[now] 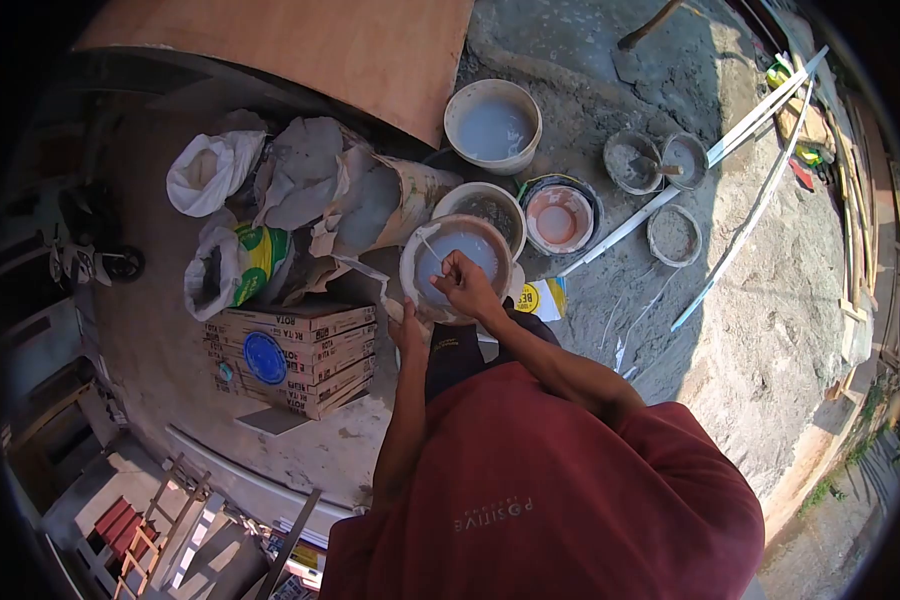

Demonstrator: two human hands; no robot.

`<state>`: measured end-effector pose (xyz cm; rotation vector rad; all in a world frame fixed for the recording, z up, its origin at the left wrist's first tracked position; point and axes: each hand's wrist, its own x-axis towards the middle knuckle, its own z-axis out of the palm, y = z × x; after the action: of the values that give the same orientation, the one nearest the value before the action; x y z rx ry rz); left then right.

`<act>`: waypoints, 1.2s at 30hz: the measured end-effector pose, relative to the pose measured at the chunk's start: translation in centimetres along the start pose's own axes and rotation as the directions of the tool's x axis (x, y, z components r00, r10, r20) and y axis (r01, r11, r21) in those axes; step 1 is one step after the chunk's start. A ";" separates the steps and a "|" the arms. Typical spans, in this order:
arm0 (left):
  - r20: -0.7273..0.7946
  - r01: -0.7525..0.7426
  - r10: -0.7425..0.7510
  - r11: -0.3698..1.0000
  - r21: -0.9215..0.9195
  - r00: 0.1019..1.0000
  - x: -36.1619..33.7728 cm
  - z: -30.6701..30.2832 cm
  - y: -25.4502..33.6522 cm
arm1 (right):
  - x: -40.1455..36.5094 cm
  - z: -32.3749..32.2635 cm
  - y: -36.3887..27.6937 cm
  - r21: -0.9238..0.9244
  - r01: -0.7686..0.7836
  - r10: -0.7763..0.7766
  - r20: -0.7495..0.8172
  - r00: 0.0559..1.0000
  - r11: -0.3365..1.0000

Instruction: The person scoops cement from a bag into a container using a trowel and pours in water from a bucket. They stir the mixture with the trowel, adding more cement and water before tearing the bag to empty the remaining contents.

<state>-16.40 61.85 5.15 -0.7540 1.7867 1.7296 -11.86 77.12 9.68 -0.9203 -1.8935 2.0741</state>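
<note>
In the head view my left hand (408,328) is closed around the handle of a trowel (362,268), whose thin blade points up and to the left, beside a bucket. My right hand (467,287) is closed over that bucket, with a thin pale stick (429,243) rising from its fingers toward the far left rim. The bucket (407,262) has a brownish rim and holds milky, whitish water (480,252). What the stick's lower end touches is hidden by my fingers. Just behind stands another bucket (515,205) with dark grey contents.
A large white bucket (532,150) of cloudy liquid and an orange-lined bucket (588,222) stand farther back. Open sacks (382,205) lie left, above stacked tile boxes (345,350). Mortar pails (675,237) and long pale strips (655,203) are right. A wooden panel (300,40) spans the top.
</note>
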 end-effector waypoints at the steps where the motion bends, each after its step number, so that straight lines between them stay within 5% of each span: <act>1: 0.014 0.010 -0.010 1.000 -0.014 1.000 0.0 -0.3 0.0 | 0.2 0.3 0.5 -0.015 0.013 -0.013 -0.015 1.000 1.000; 26: 0.034 -0.034 0.039 0.988 -0.149 0.999 -0.1 -0.8 -0.4 | 2.3 -0.2 0.3 -0.113 0.044 -0.043 0.006 0.999 0.993; 30: 0.023 0.025 -0.019 0.953 -0.302 1.000 0.6 -2.0 -1.9 | 3.3 -1.5 -3.3 0.077 -0.107 0.087 0.227 0.970 0.991; 36: -0.023 -0.027 0.019 0.901 -0.433 1.000 -2.7 -1.3 -0.2 | 2.8 -1.1 -11.1 0.079 -0.222 0.170 0.419 0.892 0.972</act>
<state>-14.34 60.58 6.97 -0.9300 1.4343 2.1773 -16.42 81.39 19.34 -0.7134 -1.8852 2.6518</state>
